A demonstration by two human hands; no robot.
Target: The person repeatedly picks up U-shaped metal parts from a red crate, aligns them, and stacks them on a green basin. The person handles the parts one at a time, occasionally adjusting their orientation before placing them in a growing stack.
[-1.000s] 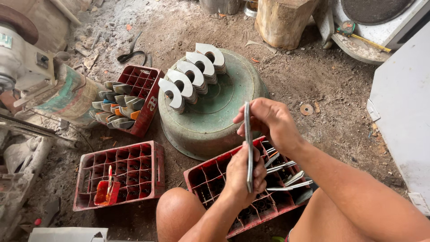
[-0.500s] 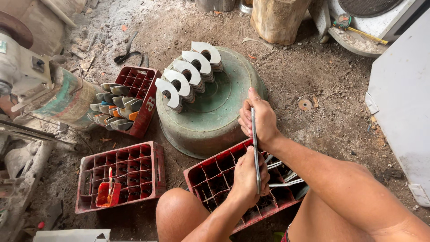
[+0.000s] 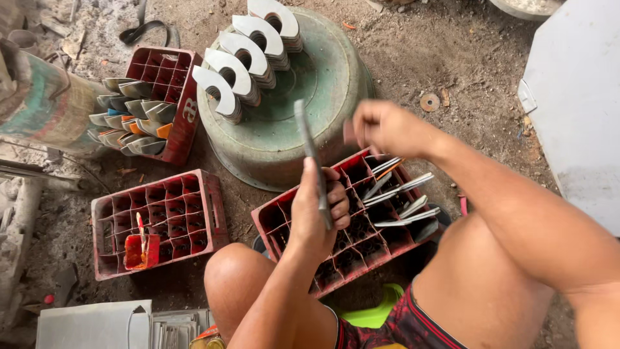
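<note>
My left hand [image 3: 320,216] grips a long, flat grey metal strip [image 3: 311,155] that stands nearly upright over a red compartment crate [image 3: 287,223]. My right hand [image 3: 385,127] hovers just right of the strip's top, fingers curled and blurred, not touching it; nothing shows in it. Several similar metal strips [image 3: 400,197] lie slanted in the crate's right side. Beyond the hands an upturned green basin [image 3: 323,84] carries stacks of curved white metal pieces [image 3: 242,61].
A second red crate [image 3: 110,213] with an orange piece stands at the left. A third crate [image 3: 184,113] at the back left holds several curved pieces. A white panel [image 3: 575,110] lies on the right, dirt floor all around, my knees below.
My right hand has let go of the strip's upper end and drawn off to the right. My left hand still holds the strip. The camera has tipped closer.
</note>
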